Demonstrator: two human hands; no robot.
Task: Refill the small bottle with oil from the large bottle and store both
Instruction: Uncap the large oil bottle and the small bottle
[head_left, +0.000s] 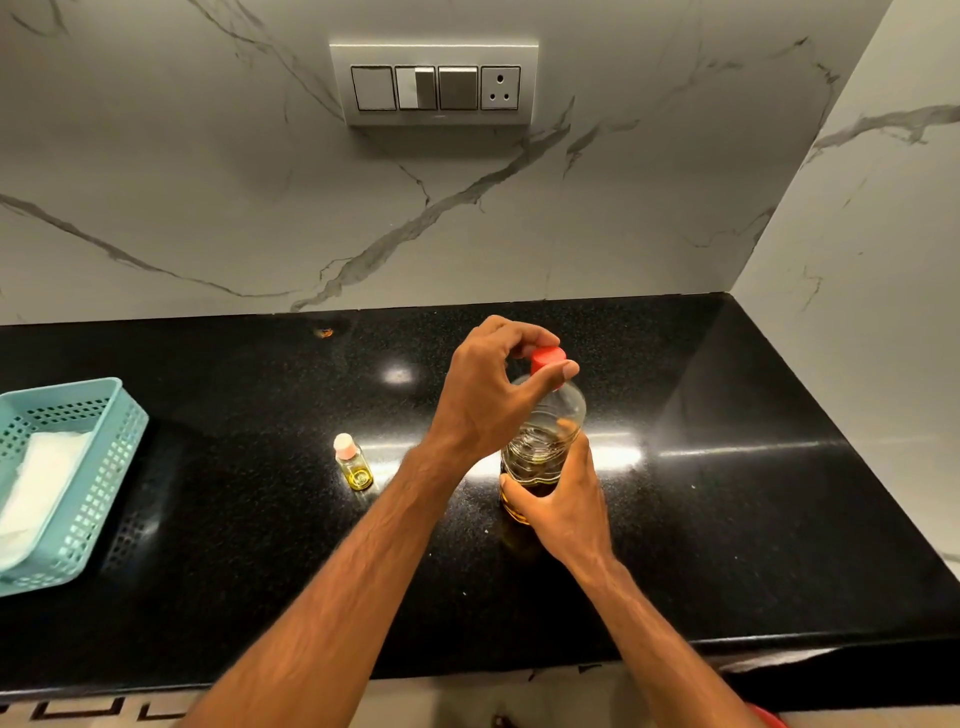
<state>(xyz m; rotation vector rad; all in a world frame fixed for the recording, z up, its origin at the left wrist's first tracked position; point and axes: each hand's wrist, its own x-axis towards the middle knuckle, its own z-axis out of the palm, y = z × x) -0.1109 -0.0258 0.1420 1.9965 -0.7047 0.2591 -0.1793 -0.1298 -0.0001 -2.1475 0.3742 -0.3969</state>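
Pinching red cap (548, 359) — left hand (480, 397); right hand (563, 496) steadies large bottle (550, 431).

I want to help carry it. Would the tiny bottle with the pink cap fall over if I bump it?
Probably yes. The small bottle is narrow and stands upright alone on the shiny black counter, so it could tip or slide. It holds only a little oil, so it is likely light.

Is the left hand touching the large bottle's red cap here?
Touching. The head view shows the left hand with thumb and fingers closed around the red cap of the large bottle.
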